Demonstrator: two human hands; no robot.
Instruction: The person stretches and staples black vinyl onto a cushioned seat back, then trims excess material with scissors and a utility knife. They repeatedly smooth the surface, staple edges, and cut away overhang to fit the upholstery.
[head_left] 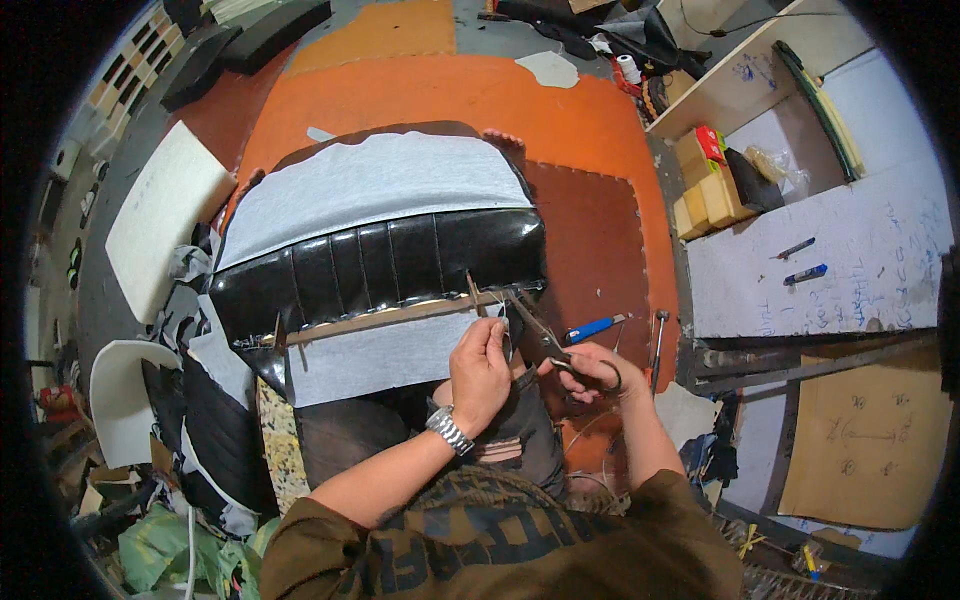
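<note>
A black ribbed seat cover (365,260) with pale fabric backing (385,180) lies across my lap. Along its near side runs a narrow wooden strip (390,318) with upright pieces near its ends. Near the strip's right end, my left hand (480,372) is closed, its fingertips pinching the cover's edge; the exact grip is partly hidden. My right hand (592,372) has its fingers through the handles of dark metal scissors (538,328). The scissor blades point up and left to the cover's right corner, just beside my left fingertips.
A blue utility knife (592,329) and a hammer (659,345) lie on the mat to the right. Yellow foam blocks (712,204) and a blue marker (805,274) rest on the bench. At left are a white foam panel (160,215) and black fabric pieces (215,430).
</note>
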